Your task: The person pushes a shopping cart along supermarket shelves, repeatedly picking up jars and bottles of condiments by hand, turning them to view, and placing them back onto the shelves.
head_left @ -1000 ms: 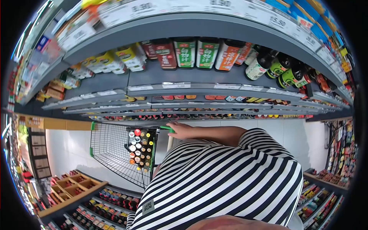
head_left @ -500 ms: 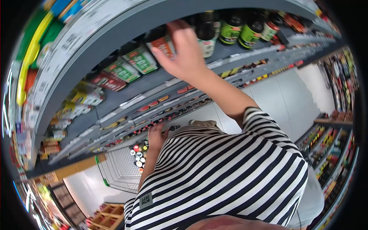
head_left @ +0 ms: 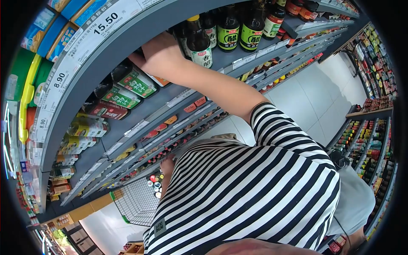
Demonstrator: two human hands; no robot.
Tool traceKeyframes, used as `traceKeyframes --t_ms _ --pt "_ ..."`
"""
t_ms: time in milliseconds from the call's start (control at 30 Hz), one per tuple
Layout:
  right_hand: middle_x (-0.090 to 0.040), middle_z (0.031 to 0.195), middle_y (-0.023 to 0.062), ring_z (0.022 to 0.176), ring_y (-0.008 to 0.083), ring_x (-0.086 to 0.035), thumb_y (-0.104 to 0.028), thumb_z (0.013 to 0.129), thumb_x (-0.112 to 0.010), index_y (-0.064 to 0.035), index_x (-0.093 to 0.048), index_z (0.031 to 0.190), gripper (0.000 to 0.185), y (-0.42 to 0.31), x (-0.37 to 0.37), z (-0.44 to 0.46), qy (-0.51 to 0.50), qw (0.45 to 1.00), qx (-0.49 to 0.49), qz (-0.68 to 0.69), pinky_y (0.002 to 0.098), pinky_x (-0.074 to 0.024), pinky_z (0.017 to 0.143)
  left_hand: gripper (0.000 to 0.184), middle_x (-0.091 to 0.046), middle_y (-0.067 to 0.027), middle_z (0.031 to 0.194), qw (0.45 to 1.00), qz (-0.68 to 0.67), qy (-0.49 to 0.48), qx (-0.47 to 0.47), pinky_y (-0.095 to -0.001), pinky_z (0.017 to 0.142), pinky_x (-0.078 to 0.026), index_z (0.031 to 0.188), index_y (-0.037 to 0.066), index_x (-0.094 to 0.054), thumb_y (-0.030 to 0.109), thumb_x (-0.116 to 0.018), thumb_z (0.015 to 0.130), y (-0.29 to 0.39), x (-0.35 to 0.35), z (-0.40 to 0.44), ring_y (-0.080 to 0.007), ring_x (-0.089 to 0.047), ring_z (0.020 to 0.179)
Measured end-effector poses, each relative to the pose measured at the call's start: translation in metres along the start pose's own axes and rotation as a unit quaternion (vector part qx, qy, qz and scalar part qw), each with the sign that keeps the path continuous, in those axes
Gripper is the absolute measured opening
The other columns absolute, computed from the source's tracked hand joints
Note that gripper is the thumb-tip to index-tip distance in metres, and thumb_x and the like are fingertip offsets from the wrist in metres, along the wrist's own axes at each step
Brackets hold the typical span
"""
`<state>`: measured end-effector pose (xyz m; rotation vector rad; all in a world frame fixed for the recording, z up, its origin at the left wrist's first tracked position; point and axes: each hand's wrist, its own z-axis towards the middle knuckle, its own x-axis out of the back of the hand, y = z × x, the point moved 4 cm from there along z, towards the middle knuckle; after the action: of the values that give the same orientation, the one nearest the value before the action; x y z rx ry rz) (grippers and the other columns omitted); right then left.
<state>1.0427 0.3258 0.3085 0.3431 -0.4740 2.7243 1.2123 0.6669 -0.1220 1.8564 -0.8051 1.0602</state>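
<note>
My right hand [head_left: 163, 55] reaches under the upper shelf edge, bent round the upper part of a bottle with an orange label [head_left: 160, 80]. Its fingertips are hidden, and most of that bottle is covered by the hand. Left of it stand dark bottles with green labels [head_left: 137, 80]. To the right is a yellow-capped vinegar bottle [head_left: 199, 44], with green-labelled vinegar bottles [head_left: 228, 32] beyond. Low by my waist, my left hand [head_left: 167, 165] shows only in part beside the lower shelves; its fingers cannot be made out.
A wire shopping cart [head_left: 131, 206] stands below left, near several round-topped items [head_left: 155, 183]. Price tags line the overhanging shelf edge [head_left: 91, 46]. More stocked shelves [head_left: 365, 148] are on the right, across a tiled floor [head_left: 304, 106]. A person's grey clothing [head_left: 355, 199] shows at lower right.
The view has shifted. My right hand has gone deeper under the shelf edge, over the orange-labelled bottle. My left hand, spread earlier, is now more hidden behind the striped shirt.
</note>
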Motion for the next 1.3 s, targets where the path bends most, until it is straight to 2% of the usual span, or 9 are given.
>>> traceKeyframes --t_ms 200,533,667,767,867,933,1067,1200,1300 --pt "-0.073 0.099 0.0152 0.094 0.0342 -0.069 -0.028 0.082 -0.074 -0.0089 -0.070 0.107 0.031 0.002 -0.008 0.007 -0.213 0.962 -0.114 0.128 0.0418 -0.0557 0.084 0.019 -0.074 -0.0068 0.101 0.995 0.042 0.095 0.001 -0.0457 0.089 -0.051 0.101 0.019 -0.075 0.017 -0.066 0.083 0.027 0.016 -0.011 -0.0315 -0.069 0.096" --pt "-0.075 0.097 0.0107 0.089 0.0266 -0.072 -0.031 0.085 -0.078 -0.0074 -0.072 0.106 0.031 0.006 0.008 -0.010 -0.170 0.915 -0.183 0.315 0.0345 -0.0558 0.080 0.019 -0.073 -0.0097 0.107 0.998 -0.009 0.055 0.025 -0.0491 0.103 -0.044 0.101 0.016 -0.074 0.019 -0.065 0.085 0.025 0.010 -0.012 -0.0321 -0.067 0.105" --pt "-0.076 0.088 0.0077 0.081 0.0178 -0.073 -0.021 0.087 -0.078 -0.0009 -0.074 0.098 0.023 0.013 0.033 -0.017 -0.145 0.911 -0.203 0.328 0.0307 -0.0563 0.077 0.015 -0.073 -0.0104 0.103 0.996 -0.004 0.090 0.000 -0.0476 0.096 -0.049 0.099 0.013 -0.072 0.014 -0.065 0.086 0.047 0.031 -0.018 -0.0336 -0.068 0.100" --pt "-0.076 0.082 0.0064 0.077 0.0120 -0.072 -0.015 0.090 -0.077 0.0023 -0.072 0.092 0.018 0.027 0.050 -0.025 -0.137 0.894 -0.227 0.361 0.0278 -0.0556 0.074 0.015 -0.073 -0.0115 0.098 0.931 -0.159 0.267 -0.190 -0.0399 0.076 -0.056 0.098 0.007 -0.069 -0.001 -0.067 0.085 0.116 0.103 -0.026 -0.0331 -0.070 0.091" --pt "-0.074 0.078 0.0087 0.077 0.0159 -0.072 -0.014 0.093 -0.074 -0.0001 -0.069 0.081 0.019 0.026 0.061 -0.033 -0.052 0.861 -0.253 0.437 0.0291 -0.0559 0.073 0.016 -0.073 -0.0125 0.099 0.892 -0.220 0.325 -0.224 -0.0386 0.080 -0.056 0.098 0.004 -0.069 -0.001 -0.071 0.083 0.178 0.170 -0.024 -0.0328 -0.071 0.091" --pt "-0.073 0.080 0.0125 0.084 0.0213 -0.073 -0.010 0.095 -0.071 0.0009 -0.065 0.081 0.019 0.026 0.076 -0.031 0.002 0.847 -0.191 0.497 0.0322 -0.0564 0.079 0.020 -0.070 -0.0157 0.111 0.845 -0.233 0.377 -0.298 -0.0389 0.083 -0.056 0.100 0.001 -0.068 -0.001 -0.075 0.081 0.208 0.207 -0.018 -0.0345 -0.070 0.096" --pt "-0.071 0.084 0.0145 0.088 0.0262 -0.072 -0.011 0.096 -0.067 0.0014 -0.062 0.081 0.020 0.037 0.088 -0.030 0.083 0.760 -0.313 0.564 0.0381 -0.0572 0.081 0.059 -0.051 -0.0202 0.141 0.823 -0.130 0.422 -0.357 -0.0419 0.089 -0.056 0.130 0.002 -0.055 0.012 -0.083 0.079 0.260 0.275 0.003 -0.0392 -0.062 0.117" --pt "-0.069 0.087 0.0127 0.090 0.0288 -0.071 -0.017 0.095 -0.066 -0.0013 -0.062 0.091 0.017 0.045 0.091 -0.031 0.132 0.659 -0.445 0.591 0.0413 -0.0574 0.081 0.079 -0.047 -0.0194 0.144 0.860 -0.137 0.381 -0.311 -0.0426 0.087 -0.058 0.142 0.003 -0.044 0.019 -0.086 0.077 0.287 0.301 0.025 -0.0401 -0.060 0.119" --pt "-0.069 0.087 0.0125 0.091 0.0287 -0.071 -0.018 0.095 -0.067 -0.0025 -0.061 0.094 0.016 0.043 0.095 -0.034 0.127 0.647 -0.449 0.603 0.0419 -0.0566 0.082 0.087 -0.047 -0.0182 0.144 0.865 -0.137 0.391 -0.282 -0.0419 0.082 -0.060 0.145 0.003 -0.041 0.024 -0.088 0.075 0.290 0.303 0.034 -0.0377 -0.061 0.119"
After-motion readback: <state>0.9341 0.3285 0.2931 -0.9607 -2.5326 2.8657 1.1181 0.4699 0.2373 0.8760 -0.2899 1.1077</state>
